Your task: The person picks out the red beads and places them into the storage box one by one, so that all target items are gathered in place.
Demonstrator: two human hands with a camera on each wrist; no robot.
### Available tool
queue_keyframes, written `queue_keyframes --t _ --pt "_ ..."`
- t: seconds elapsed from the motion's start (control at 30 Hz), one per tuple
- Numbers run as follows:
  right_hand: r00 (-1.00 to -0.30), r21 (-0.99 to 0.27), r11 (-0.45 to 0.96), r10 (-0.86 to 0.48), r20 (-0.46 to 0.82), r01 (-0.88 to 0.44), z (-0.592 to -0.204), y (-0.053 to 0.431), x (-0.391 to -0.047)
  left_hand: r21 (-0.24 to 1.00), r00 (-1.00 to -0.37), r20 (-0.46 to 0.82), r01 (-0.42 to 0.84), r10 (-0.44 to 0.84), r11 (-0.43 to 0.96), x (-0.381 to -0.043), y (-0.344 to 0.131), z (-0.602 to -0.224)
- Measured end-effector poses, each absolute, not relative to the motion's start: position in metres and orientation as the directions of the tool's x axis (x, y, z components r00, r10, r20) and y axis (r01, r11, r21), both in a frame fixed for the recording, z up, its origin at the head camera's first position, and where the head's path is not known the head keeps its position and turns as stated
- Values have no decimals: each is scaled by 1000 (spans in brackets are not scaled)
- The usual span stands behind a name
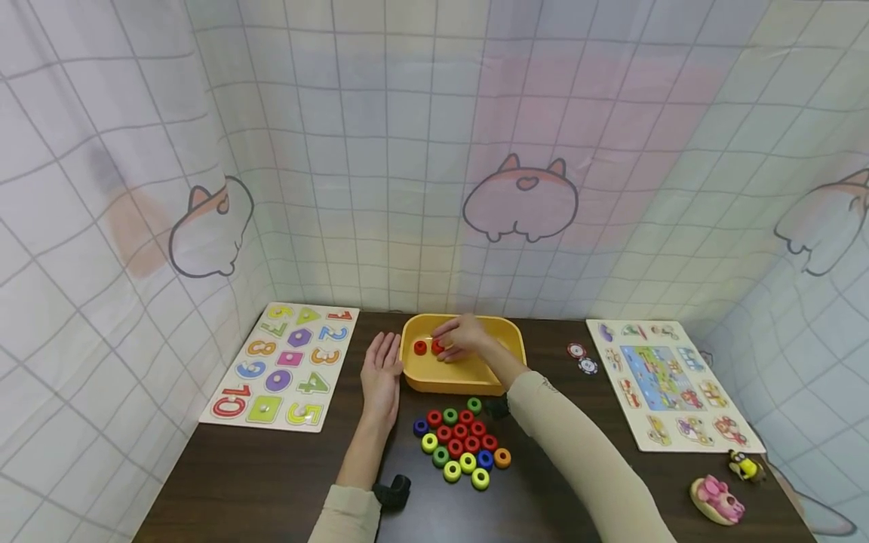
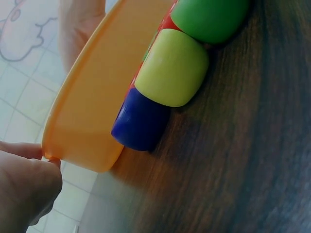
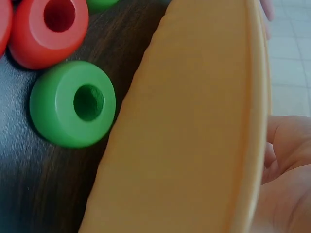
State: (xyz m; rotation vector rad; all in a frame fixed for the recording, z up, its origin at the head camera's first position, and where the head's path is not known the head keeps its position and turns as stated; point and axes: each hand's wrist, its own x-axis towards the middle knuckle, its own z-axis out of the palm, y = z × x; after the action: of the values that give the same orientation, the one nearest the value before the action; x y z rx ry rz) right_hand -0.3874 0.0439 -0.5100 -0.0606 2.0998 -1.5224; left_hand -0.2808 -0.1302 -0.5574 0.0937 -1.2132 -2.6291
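In the head view: right hand [image 1: 465,338] bent down into the yellow tray [image 1: 455,387], with one red bead [image 1: 437,347] right at the fingertips — cannot tell whether pinched or merely touched — and a second red bead [image 1: 420,348] just left of that. Left hand [image 1: 380,377] straight-fingered along the tray's left side, between loose beads [image 1: 460,425] and a board [image 1: 281,368] of numerals 1 to 10; print on the right cuff [image 1: 543,383] too small to read. In the left wrist view: finger and thumb at the tray's rim — plainer than from above — with blue bead [image 2: 141,121] nearest, then yellow bead [image 2: 175,68], then green bead [image 2: 211,19]. In the right wrist view: right hand behind the tray's wall, another green bead [image 3: 63,111] just beside it, hole visible.
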Motion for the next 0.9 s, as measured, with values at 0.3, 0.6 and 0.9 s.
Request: queue_keyframes --t 0.3,0.6,0.9 --pt "-864 -924 284 -361 -352 257 -516 40 -384 766 -969 60 199 -241 -611 -280 -129 -558" --pt "-871 -949 291 -426 -245 124 -491 58 -365 766 -966 42 195 -255 -613 -280 -129 -559" --pt "-841 -967 256 -518 -153 18 -462 86 -327 774 -968 55 196 -244 -602 -279 -128 -556"
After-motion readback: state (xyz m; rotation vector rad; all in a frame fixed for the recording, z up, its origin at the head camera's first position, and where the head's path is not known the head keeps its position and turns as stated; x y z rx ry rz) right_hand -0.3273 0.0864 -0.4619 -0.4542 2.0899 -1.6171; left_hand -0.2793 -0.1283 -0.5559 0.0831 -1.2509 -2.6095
